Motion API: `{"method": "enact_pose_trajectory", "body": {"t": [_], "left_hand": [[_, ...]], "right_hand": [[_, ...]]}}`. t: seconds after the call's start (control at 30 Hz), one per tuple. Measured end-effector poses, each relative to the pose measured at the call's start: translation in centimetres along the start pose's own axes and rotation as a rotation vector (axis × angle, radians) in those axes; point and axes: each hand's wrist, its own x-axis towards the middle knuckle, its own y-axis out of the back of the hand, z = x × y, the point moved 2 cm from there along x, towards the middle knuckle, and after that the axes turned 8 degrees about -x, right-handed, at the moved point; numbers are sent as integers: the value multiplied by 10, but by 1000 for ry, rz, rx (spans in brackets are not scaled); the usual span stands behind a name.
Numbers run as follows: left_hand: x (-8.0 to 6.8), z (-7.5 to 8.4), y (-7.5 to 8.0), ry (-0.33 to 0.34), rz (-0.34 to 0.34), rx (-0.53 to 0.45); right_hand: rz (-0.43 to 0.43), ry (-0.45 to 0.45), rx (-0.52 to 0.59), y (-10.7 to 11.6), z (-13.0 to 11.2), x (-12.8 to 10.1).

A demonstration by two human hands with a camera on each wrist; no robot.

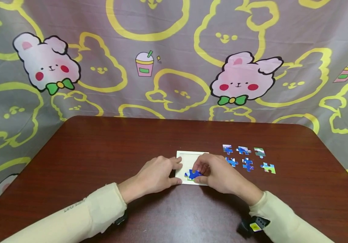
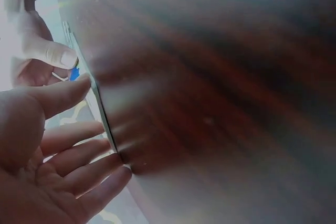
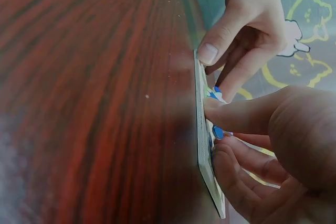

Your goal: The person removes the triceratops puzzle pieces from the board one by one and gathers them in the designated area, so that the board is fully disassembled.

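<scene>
L hand (image 1: 157, 173) lies flat w/ straight fingers on the white puzzle tray (image 1: 183, 158) edge, steadying it — R hand (image 1: 215, 173) pinches a blue puzzle piece (image 1: 193, 174) over the tray; six loose pieces (image 1: 247, 158) wait nearby.

**Readable writing: almost none**

The left sleeve (image 1: 79, 209) carries a short line of small dark lettering (too blurred to spell out). The backdrop cloth (image 1: 174, 67) bears only drawn rabbits and drink cups, and the puzzle pieces (image 1: 248, 158) show no words or numbers
</scene>
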Motion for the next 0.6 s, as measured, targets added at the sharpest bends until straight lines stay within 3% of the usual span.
{"method": "enact_pose_trajectory", "body": {"t": [0.27, 0.6], "left_hand": [[2, 3, 2, 0, -26, 35], [2, 2, 0, 21, -39, 34]], "right_hand": [[37, 60, -65, 0, -3, -4], [25, -44, 73, 4, 5, -6]]}}
